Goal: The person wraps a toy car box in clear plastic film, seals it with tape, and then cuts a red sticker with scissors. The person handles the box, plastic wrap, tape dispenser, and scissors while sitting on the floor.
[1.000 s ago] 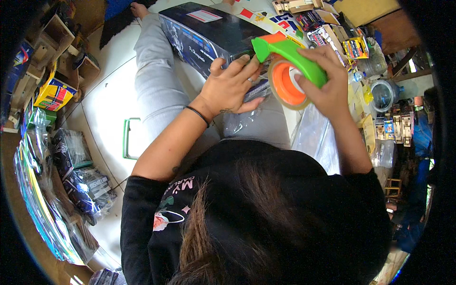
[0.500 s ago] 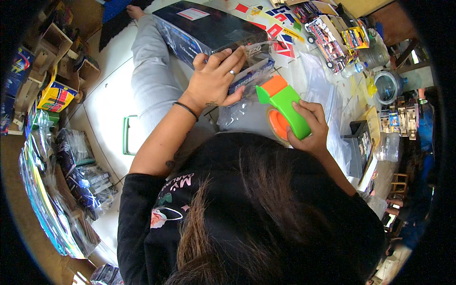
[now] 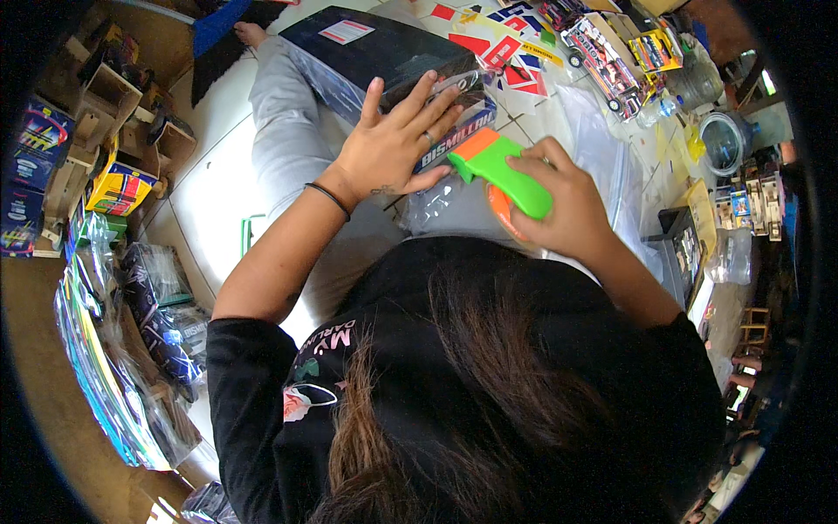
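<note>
A large dark box (image 3: 384, 54) in clear plastic wrap lies across the far side of my lap. My left hand (image 3: 393, 140) presses on its near end, fingers spread flat over the wrap, thumb along the lower edge. In my right hand (image 3: 567, 196) is a green and orange tape dispenser (image 3: 502, 170), with an orange roll core low on it. Its orange head touches or nearly touches the box's near right corner; the exact contact is hidden. Loose clear plastic (image 3: 436, 205) hangs below the box.
Sticker sheets (image 3: 502, 52) lie on the tiles beyond the box. A toy truck (image 3: 598, 74) stands at the far right, near a plastic bucket (image 3: 723, 153). Clear plastic sheets (image 3: 602, 157) lie right of my hand. Wrapped boxes (image 3: 170, 323) and shiny sheets (image 3: 105, 349) are at left.
The tape dispenser has moved left, up to the box's near end, and tilted flatter. My left hand's fingers have spread and flattened on the box.
</note>
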Demonstrator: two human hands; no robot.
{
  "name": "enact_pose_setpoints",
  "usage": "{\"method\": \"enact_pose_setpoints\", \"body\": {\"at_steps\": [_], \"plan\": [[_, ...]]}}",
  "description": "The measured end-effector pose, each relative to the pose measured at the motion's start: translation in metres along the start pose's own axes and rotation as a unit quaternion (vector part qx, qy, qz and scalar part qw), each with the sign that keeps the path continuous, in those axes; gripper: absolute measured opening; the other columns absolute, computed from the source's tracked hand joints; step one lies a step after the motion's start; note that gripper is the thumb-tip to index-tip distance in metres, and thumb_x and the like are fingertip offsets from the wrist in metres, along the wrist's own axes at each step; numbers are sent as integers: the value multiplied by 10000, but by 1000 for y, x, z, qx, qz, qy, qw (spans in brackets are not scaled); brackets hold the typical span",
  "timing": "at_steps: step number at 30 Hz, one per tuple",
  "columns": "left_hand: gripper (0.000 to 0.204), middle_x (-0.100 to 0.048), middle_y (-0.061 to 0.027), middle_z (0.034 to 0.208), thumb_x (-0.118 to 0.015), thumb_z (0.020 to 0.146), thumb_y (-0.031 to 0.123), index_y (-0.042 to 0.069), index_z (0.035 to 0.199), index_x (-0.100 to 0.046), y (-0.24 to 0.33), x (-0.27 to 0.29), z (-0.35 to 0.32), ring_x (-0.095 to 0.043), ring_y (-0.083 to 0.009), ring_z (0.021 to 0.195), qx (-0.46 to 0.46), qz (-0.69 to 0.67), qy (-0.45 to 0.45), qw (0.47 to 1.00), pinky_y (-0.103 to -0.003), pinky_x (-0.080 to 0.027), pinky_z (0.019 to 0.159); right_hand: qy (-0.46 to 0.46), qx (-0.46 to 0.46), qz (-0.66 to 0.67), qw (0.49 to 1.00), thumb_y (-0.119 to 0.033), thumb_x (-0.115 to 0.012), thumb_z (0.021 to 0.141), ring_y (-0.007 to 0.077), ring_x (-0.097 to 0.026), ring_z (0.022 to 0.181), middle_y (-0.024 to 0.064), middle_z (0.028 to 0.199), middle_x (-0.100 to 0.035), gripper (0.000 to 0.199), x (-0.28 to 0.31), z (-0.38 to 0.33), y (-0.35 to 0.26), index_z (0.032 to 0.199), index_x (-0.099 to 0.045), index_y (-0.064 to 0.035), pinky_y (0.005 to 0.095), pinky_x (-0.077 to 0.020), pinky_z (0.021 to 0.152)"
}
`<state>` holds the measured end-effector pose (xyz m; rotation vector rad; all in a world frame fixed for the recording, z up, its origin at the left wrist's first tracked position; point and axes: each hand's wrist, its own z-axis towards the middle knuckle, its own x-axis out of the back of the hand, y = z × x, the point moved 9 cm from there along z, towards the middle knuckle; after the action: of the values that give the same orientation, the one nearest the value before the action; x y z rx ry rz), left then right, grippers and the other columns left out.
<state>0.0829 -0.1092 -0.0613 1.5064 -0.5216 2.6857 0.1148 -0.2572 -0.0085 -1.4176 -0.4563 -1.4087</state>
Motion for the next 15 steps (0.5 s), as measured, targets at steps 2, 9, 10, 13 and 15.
{"method": "enact_pose_setpoints", "body": {"at_steps": [2,9,10,13,15], "plan": [[680,-371,11,1467,-391,840,598,210,1397,-423,-3,3,5,-243,-201,1407,2,-6,2,1000,-673,157,1000,-28,-9,-3,1000,-129,-687,649,327,-623,891,142,992,-553,442,6,13,-1,1066,-621,-1,363,-505,773],[662,-376,0,1465,-427,842,575,206,1391,-434,-7,8,9,-251,-204,1403,14,-42,-15,999,-670,166,1004,-171,30,-97,980,-160,-698,640,328,-621,805,123,955,-578,355,-13,40,-20,957,-663,-5,383,-494,714],[657,-372,-1,1468,-428,844,571,207,1392,-435,-10,9,11,-251,-204,1403,21,-41,-13,999,-669,164,1006,-242,27,-130,961,-165,-701,633,325,-619,800,124,957,-583,355,-28,36,-18,948,-665,-4,388,-492,712],[640,-359,0,1478,-431,849,551,210,1390,-439,-15,11,15,-252,-202,1403,10,-41,-9,999,-675,173,996,-230,8,-77,970,-205,-691,631,324,-615,790,129,911,-594,319,-21,34,-2,902,-683,-37,403,-500,710],[650,-353,2,1481,-463,841,538,180,1383,-446,-7,25,15,-239,-200,1407,-50,15,57,997,-632,106,1066,-130,-49,19,990,-202,-688,624,304,-614,814,134,893,-602,327,9,29,32,911,-692,-45,383,-500,721]]}}
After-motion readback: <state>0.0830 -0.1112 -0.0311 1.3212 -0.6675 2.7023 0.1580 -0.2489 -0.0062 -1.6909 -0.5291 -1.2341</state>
